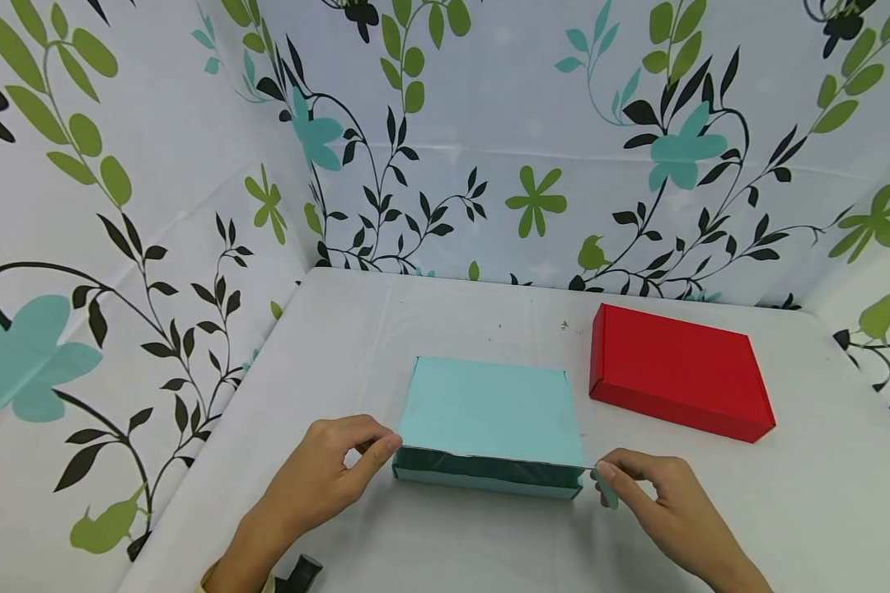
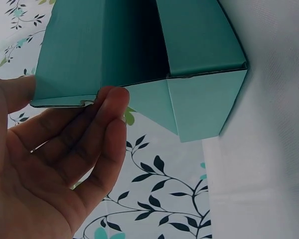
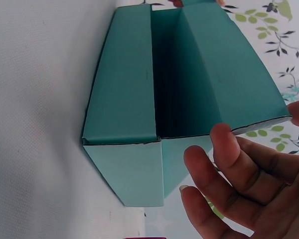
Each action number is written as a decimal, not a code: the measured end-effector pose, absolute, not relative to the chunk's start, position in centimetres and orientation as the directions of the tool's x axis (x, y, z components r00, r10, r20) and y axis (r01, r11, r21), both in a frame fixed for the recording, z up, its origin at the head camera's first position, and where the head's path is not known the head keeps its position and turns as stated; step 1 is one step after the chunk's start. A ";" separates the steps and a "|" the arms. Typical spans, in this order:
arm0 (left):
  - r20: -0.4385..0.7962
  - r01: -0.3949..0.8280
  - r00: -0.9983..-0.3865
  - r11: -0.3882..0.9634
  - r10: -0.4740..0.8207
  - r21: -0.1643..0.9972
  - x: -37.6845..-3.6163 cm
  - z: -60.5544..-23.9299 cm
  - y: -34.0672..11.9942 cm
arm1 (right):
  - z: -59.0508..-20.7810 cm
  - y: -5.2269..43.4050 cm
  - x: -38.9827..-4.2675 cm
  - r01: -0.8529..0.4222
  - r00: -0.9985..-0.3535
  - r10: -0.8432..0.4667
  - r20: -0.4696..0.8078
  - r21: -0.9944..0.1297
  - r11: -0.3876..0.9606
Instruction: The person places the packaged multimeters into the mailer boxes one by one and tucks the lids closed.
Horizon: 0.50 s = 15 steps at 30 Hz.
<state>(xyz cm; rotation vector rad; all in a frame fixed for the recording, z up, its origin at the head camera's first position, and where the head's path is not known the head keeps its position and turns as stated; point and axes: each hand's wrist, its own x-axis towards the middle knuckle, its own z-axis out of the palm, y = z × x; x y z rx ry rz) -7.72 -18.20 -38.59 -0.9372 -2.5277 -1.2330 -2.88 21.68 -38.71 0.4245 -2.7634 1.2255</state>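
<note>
A light teal cardboard box (image 1: 493, 482) stands on the white-covered table with its lid (image 1: 489, 408) slightly raised along the near side, showing a dark gap. My left hand (image 1: 330, 473) pinches the lid's near left corner between thumb and fingers. At the near right corner, my right hand (image 1: 656, 502) grips the lid by a small teal flap (image 1: 606, 486). Both wrist views look along the gap between lid and front wall; the box's inside is in dark shadow. In the right wrist view, the fingertips (image 3: 224, 144) lie under the lid's edge.
A closed red box (image 1: 678, 371) lies behind and to the right of the teal one. Near the left forearm, a black cylindrical object (image 1: 304, 572) shows at the bottom edge. Leaf-patterned cloth (image 1: 430, 148) hangs around the table's back and sides.
</note>
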 end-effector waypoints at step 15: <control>0.364 0.580 -0.804 0.490 0.469 0.650 -7.6 -38.8 -18.2 | -39.0 21.7 -2.9 -0.247 -0.967 -0.217 0.136 -0.719 0.650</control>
